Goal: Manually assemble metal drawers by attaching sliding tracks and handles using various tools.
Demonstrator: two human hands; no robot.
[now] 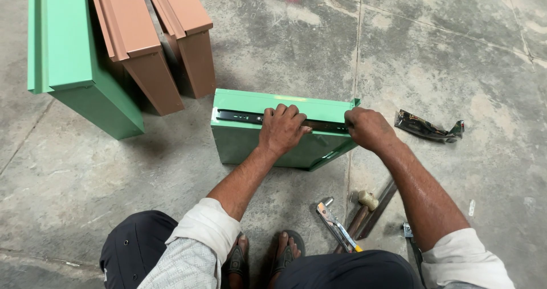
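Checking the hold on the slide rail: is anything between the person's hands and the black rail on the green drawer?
Nothing visible. The left hand lies directly on the black slide rail along the green drawer, and the right hand closes over the rail's right end. The tools lie on the floor, apart.

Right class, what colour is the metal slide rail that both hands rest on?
Black, the slide rail on the green metal panel; head view.

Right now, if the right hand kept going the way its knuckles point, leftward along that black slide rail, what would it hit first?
The right hand, closed at the end of the black slide rail on the green drawer, would likely meet the left hand first, since it rests across the rail.
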